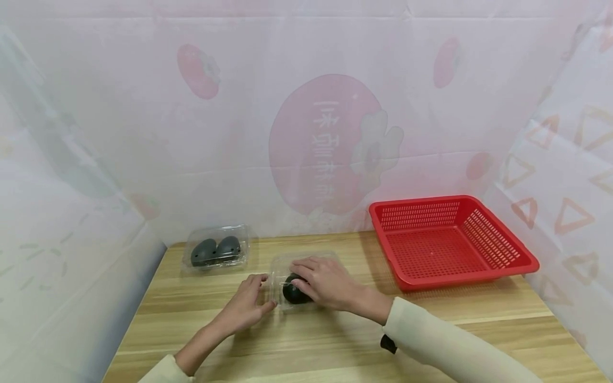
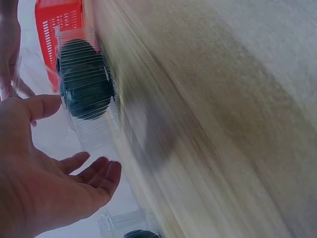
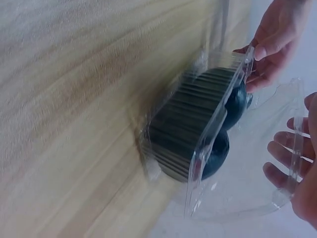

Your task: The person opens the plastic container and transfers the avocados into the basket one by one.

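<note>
A clear plastic clamshell box [image 1: 279, 298] holds two dark green, smooth, avocado-like fruits [image 3: 188, 116] lying side by side. My left hand [image 1: 246, 304] is at the box's left end, its thumb touching the rim and its fingers loosely bent around that end. Over the box reaches my right hand [image 1: 328, 282], covering part of one fruit in the head view. The transparent lid [image 3: 247, 173] stands raised in the right wrist view, and my right hand's bent fingers [image 3: 282, 146] hold its edge. Where the right thumb presses is hard to see.
A second clear box [image 1: 244, 250] with two dark fruits is at the table's back left. A red perforated basket [image 1: 407, 279] stands at the back right. Patterned white sheets [image 1: 230, 133] enclose the wooden table [image 1: 306, 346] at the back and sides.
</note>
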`<state>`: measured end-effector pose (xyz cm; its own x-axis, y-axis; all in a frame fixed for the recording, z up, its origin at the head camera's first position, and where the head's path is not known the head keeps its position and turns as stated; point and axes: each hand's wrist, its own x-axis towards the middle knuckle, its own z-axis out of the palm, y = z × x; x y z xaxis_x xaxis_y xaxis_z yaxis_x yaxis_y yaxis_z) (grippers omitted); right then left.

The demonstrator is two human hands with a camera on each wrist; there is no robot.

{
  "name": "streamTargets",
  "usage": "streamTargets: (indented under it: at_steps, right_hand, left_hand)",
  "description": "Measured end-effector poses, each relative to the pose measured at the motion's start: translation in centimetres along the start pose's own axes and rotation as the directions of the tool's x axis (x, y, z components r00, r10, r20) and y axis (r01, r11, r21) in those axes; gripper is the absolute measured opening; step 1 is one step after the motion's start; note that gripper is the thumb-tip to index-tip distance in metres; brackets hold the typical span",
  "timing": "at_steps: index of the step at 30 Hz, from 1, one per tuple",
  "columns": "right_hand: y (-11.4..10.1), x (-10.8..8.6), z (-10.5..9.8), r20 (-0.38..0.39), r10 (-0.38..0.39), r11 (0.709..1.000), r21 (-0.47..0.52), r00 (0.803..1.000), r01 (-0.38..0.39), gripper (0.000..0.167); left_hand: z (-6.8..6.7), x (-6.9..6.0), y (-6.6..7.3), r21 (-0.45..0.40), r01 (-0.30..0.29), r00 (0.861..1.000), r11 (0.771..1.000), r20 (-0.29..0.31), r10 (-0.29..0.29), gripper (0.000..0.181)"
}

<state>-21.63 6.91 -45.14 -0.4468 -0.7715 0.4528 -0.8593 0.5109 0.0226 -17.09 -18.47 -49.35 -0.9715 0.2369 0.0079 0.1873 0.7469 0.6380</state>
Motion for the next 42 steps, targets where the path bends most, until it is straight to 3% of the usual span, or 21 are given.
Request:
streamTargets:
  at_steps: [7,11,18,23,29,36,42]
  right_hand:
    - [0.9,-0.3,-0.7,-0.036,0.051,0.999,0.007,0.998,-0.051,0.033]
    - [1.5,-0.4,-0.8,-0.061,0.101,0.995,0.025,0.993,-0.100,0.034]
    - [2.2,-0.3,-1.0,-0.135,0.181,0.982,0.075,0.974,-0.172,0.032]
    - [2.8,-0.2,-1.3,-0.125,0.269,0.955,0.161,0.955,-0.248,0.033]
    - [3.7,-0.1,-1.5,-0.079,0.404,0.878,0.312,0.911,-0.362,0.035]
    - [4.6,0.1,-1.5,-0.023,0.521,0.753,0.484,0.853,-0.446,0.038]
    - [5.5,0.2,-1.0,-0.006,0.586,0.650,0.601,0.810,-0.465,0.039]
  left_hand:
    - [0.1,0.2,0.2,0.010,-0.066,0.998,0.998,0.011,0.066,0.088]
    - [0.4,0.5,0.3,0.026,-0.092,0.995,0.995,0.031,0.091,0.092]
    - [1.1,1.1,0.2,0.083,-0.133,0.991,0.988,0.038,0.130,0.096]
    - [1.7,1.5,0.3,0.115,-0.144,0.989,0.983,0.033,0.141,0.099]
    - [2.2,2.1,0.1,0.143,-0.118,0.993,0.983,0.050,0.112,0.102]
    - [3.3,2.3,-0.7,0.168,-0.124,0.992,0.978,0.010,0.124,0.107]
    - [2.8,1.9,0.5,0.152,-0.099,0.995,0.983,0.027,0.096,0.111]
